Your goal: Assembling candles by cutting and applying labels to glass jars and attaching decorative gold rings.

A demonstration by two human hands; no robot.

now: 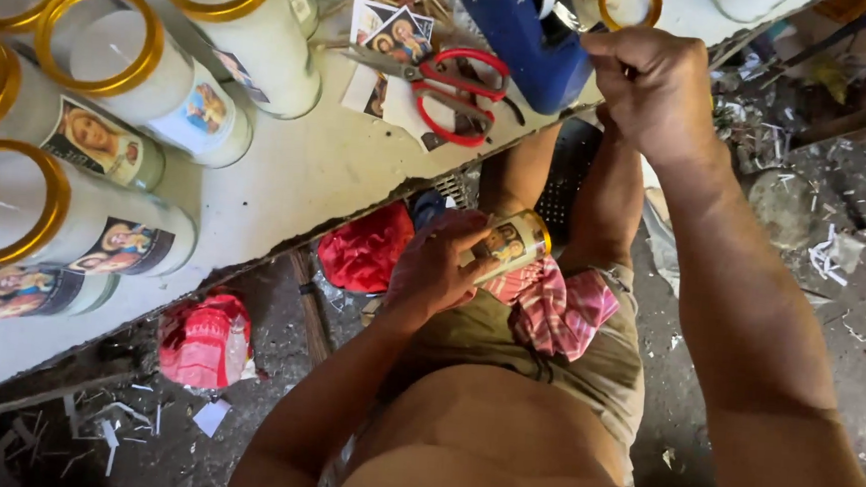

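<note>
Labelled glass candle (509, 244) gripped sideways in left hand (434, 271), over the lap, below the table edge (287, 179). Right hand (653, 92) raised, fingers pinched shut on something small, not identifiable. Many labelled candles (126, 94) already lying on table beside red scissors (452, 92); loose picture labels (391, 32) remaining.

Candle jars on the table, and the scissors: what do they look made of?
Candle jars: apparently clear glass filled with white wax, glossy, gold rims, paper picture labels. Scissors: grey metal blades, shiny red handles, probably plastic. The left hand holds a similar labelled jar.
</note>
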